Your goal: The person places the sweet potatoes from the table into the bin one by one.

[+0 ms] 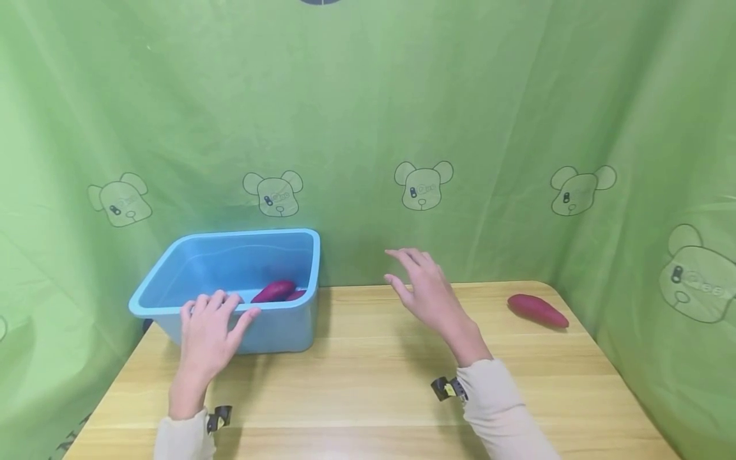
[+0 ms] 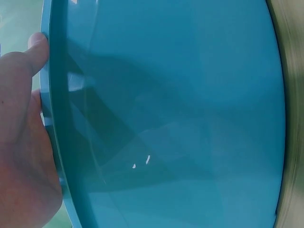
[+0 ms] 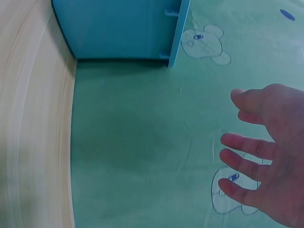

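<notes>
A blue plastic bin stands at the left of the wooden table. My left hand holds its front rim, the fingers bent over the edge and the thumb lying along it. In the left wrist view, the thumb meets the rim and the other fingers are mostly hidden behind it. Inside the bin lies a purple-red sweet potato, with part of another beside it. My right hand hovers over the table, fingers apart and holding nothing. A third sweet potato lies at the right.
Beneath everything is the light wooden table. A green curtain with printed bear heads hangs behind it and along both sides. Each wrist wears a small black camera, one on the left and one on the right.
</notes>
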Available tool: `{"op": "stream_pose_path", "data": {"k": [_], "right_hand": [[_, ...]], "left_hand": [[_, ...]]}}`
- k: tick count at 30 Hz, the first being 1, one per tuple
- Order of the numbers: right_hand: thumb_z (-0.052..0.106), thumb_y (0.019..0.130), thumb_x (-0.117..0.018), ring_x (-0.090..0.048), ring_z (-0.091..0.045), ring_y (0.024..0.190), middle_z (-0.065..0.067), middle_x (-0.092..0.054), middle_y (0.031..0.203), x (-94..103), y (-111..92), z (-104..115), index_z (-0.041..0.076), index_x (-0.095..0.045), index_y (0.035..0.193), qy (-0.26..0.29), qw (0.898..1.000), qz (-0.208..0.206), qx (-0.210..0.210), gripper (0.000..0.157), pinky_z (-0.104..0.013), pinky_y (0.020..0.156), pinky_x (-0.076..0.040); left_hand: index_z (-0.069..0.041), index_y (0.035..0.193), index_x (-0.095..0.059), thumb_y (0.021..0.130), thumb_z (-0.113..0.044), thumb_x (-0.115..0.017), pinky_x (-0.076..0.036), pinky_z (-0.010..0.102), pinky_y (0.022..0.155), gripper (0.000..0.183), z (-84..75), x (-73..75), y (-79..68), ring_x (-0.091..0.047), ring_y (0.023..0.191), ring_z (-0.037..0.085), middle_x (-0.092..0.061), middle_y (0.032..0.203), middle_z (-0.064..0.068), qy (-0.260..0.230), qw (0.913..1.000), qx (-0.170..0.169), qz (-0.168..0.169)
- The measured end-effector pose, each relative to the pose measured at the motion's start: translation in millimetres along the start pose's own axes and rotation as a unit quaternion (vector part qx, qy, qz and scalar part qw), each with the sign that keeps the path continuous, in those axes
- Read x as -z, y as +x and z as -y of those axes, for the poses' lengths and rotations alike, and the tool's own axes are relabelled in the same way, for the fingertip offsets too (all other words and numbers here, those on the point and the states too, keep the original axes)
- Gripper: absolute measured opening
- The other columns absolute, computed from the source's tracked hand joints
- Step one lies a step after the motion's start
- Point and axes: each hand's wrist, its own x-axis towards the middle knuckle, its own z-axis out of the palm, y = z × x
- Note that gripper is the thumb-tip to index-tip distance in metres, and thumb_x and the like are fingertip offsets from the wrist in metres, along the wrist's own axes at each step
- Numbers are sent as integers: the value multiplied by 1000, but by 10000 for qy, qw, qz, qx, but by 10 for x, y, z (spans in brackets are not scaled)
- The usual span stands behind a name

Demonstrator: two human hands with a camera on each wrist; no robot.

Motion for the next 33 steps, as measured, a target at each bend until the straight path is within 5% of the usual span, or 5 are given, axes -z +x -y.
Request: {"op": "stream_pose_path", "data": {"k": [33], "right_hand": [[27,102,-65,-45,-44,134,-21,-51,145,276,-202,-679,8,-51,147,-416,9969,-38,-662,51,-68,107,-33]], "left_hand": [[-12,95,-62,99,-51,-62,-29,61,95,39,11,-34,-12,-51,100,38,-65,106,13,-34,10000,-25,-70]]}}
